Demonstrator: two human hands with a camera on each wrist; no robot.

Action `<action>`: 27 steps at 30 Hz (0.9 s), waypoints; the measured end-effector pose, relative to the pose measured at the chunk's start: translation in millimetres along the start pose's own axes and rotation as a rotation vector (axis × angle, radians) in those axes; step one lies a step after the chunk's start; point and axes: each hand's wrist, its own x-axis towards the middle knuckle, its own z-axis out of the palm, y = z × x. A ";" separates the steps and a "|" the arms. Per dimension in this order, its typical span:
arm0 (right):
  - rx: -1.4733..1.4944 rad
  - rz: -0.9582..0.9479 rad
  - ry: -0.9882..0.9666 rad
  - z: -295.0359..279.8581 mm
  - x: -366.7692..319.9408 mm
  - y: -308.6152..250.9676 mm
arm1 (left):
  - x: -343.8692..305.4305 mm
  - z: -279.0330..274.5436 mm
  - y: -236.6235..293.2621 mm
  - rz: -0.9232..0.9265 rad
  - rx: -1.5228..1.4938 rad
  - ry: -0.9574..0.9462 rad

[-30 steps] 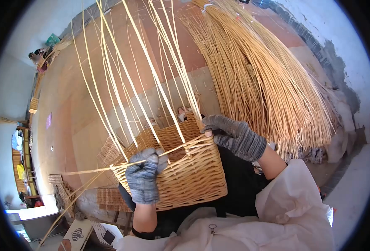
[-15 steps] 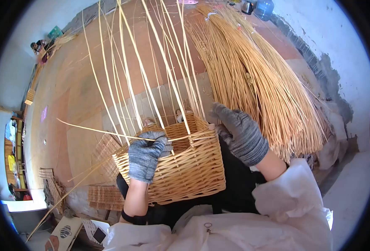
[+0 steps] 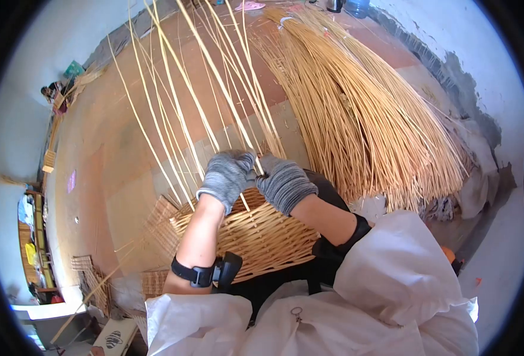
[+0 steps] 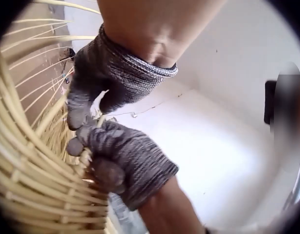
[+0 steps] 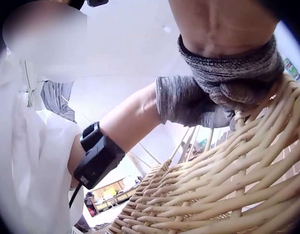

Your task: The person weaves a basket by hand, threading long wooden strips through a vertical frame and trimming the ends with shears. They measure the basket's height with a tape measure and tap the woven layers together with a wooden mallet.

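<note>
A woven wicker basket [image 3: 268, 237] sits in the person's lap, with long pale willow stakes [image 3: 182, 113] rising from its rim. Both hands wear grey knitted gloves and meet at the basket's rim. Above it, the left hand [image 3: 226, 178] pinches a thin willow rod [image 4: 101, 118] between thumb and fingers. Close beside it, the right hand [image 3: 284, 187] has its fingers curled round the basket's rim. In the right wrist view the right hand [image 5: 233, 78] covers the rim and partly hides the left hand [image 5: 181, 100]. The gloves conceal most of the rod.
A large bundle of loose willow rods [image 3: 357, 118] lies on the floor at the right. Woven panels [image 3: 161, 222] stand left of the basket. Further left are a low shelf [image 3: 39, 243] and a white box [image 3: 115, 337]. A blue water bottle [image 3: 357, 8] stands far back.
The left hand has moved right and away along the rim. The right hand lifted off the corner, then came left to the rim beside it. The long rod end extending left is no longer visible.
</note>
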 end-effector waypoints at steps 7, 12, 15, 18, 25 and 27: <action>-0.037 0.059 0.088 14.2 1.2 8.0 | -26.9 10.8 65.9 -0.280 0.039 -0.183; 0.152 -0.027 0.320 -67.3 -7.6 37.3 | -29.1 11.5 61.8 -0.259 -0.048 -0.185; -0.330 -0.335 0.100 -60.7 30.3 51.1 | -38.4 19.3 75.2 -0.252 0.007 -0.142; 0.494 -0.182 0.018 -55.9 44.8 22.8 | -34.7 17.0 60.8 -0.239 -0.087 -0.125; 1.331 -0.343 0.278 -16.7 -25.2 85.0 | -36.3 18.9 56.7 -0.343 -0.172 -0.194; 1.563 -0.097 0.089 -16.3 -22.8 109.7 | -42.7 23.6 67.2 -0.350 -0.090 -0.142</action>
